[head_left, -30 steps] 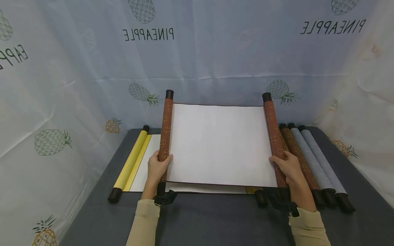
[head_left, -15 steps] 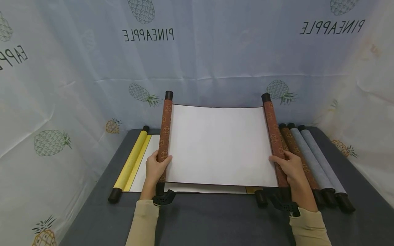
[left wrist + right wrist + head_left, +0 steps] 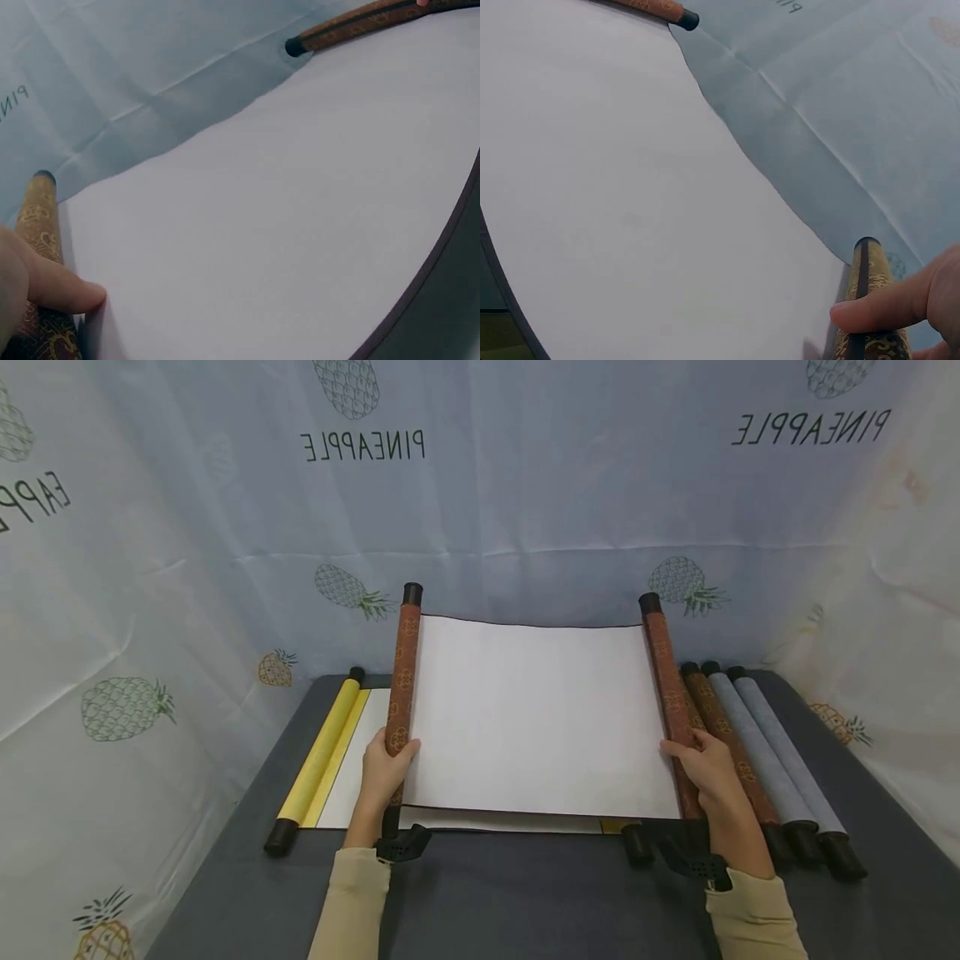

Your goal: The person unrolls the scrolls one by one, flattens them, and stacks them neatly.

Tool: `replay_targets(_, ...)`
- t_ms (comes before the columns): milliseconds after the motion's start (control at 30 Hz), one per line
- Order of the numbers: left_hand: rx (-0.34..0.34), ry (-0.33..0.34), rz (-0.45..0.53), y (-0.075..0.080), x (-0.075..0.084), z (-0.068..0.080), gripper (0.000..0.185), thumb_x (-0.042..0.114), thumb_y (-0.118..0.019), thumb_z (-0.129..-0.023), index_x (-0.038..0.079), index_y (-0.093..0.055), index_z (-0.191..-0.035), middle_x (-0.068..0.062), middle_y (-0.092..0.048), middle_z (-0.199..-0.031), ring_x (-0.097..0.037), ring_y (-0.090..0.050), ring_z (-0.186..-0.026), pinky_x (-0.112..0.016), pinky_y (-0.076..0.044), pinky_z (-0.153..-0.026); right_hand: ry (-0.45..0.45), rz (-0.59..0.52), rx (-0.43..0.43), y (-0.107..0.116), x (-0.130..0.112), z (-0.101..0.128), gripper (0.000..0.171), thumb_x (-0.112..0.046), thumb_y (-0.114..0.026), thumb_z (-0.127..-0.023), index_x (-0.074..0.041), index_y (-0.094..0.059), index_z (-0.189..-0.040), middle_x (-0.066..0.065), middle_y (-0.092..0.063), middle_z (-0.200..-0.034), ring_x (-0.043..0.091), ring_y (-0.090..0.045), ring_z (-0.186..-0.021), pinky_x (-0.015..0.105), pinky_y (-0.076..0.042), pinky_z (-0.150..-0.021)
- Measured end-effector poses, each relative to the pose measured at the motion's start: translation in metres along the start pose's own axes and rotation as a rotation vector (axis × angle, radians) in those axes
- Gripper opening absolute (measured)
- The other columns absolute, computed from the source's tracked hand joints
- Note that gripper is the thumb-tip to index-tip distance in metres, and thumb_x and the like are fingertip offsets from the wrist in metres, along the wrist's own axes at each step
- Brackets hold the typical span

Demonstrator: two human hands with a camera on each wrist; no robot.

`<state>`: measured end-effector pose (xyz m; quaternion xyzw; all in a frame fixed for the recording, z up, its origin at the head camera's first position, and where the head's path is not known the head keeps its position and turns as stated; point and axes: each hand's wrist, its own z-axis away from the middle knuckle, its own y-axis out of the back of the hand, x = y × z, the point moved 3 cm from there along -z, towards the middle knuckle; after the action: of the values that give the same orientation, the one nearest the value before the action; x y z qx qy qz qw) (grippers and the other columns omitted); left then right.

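A hanging scroll with a blank white sheet (image 3: 536, 718) is held partly unrolled above the table. My left hand (image 3: 381, 772) grips its left red-brown patterned roller (image 3: 405, 668) near the lower end, thumb on the inner side. On the other side, my right hand (image 3: 712, 768) holds the matching right roller (image 3: 662, 664). Both rollers stand tilted, black-capped far ends raised. In the left wrist view the left thumb (image 3: 71, 291) lies over the roller onto the sheet's margin. The right thumb (image 3: 877, 309) presses across its roller in the right wrist view. Most other fingers are hidden behind the rollers.
Beneath lies an open scroll with a yellow roller (image 3: 318, 752) on the dark grey table (image 3: 525, 893). Rolled brown (image 3: 723, 727) and grey scrolls (image 3: 787, 760) lie side by side at the right. A pineapple-print curtain (image 3: 525, 485) hangs behind and at both sides.
The right roller's far end has dipped slightly, and the right hand has shifted a little to the right. The sheet's top edge sags a bit more. Both hands keep their hold.
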<state>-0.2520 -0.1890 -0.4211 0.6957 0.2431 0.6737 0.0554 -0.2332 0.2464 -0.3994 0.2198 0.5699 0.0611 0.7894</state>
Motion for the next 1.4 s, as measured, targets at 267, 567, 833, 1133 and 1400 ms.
replay_targets(267,-0.011,0.06,0.024,0.0,0.001,0.0,0.051,0.02,-0.057,-0.093,-0.005,-0.043,-0.135,-0.028,-0.055,-0.126,-0.04,-0.056,-0.113,-0.05,-0.047,-0.089,-0.01,-0.027,0.021,0.003,0.0,0.002,0.081,-0.025,-0.051,-0.095,0.005,-0.003,-0.152,0.029,-0.001,-0.16,0.047,-0.016,-0.146,0.06,-0.022,-0.117)
replay_targets(567,-0.003,0.054,0.025,0.002,-0.001,-0.001,0.051,0.026,-0.062,-0.092,-0.003,-0.047,-0.131,-0.024,-0.059,-0.115,-0.028,-0.06,-0.094,-0.029,-0.046,-0.07,-0.018,-0.03,0.06,0.005,0.003,0.001,0.092,-0.023,-0.064,-0.09,0.003,-0.004,-0.153,0.027,0.002,-0.161,0.047,-0.009,-0.148,0.06,-0.02,-0.117)
replay_targets(833,-0.009,0.02,0.013,0.005,-0.003,0.0,0.064,0.032,-0.075,-0.082,-0.001,-0.048,-0.129,-0.02,-0.059,-0.11,-0.019,-0.058,-0.085,-0.025,-0.045,-0.067,-0.034,-0.031,0.062,0.008,0.004,0.001,0.091,-0.022,-0.062,-0.09,0.005,-0.003,-0.153,0.028,0.0,-0.161,0.047,-0.01,-0.148,0.06,-0.02,-0.118)
replay_targets(1133,0.002,0.036,-0.016,0.007,-0.003,0.0,0.072,0.032,-0.075,-0.082,-0.001,-0.041,-0.136,-0.024,-0.058,-0.115,-0.026,-0.061,-0.093,-0.027,-0.048,-0.067,-0.03,-0.022,0.074,0.01,0.003,0.0,0.084,-0.019,-0.058,-0.091,0.005,-0.005,-0.152,0.028,0.0,-0.161,0.048,-0.014,-0.147,0.06,-0.022,-0.117)
replay_targets(1400,0.038,0.005,-0.003,0.012,-0.004,-0.001,0.051,0.028,-0.07,-0.087,0.001,-0.052,-0.126,-0.02,-0.065,-0.098,-0.008,-0.055,-0.067,-0.024,-0.045,-0.058,-0.028,0.005,0.093,0.014,0.005,0.0,0.082,-0.021,-0.059,-0.09,0.005,-0.011,-0.152,0.029,-0.008,-0.16,0.048,-0.019,-0.145,0.061,-0.024,-0.115)
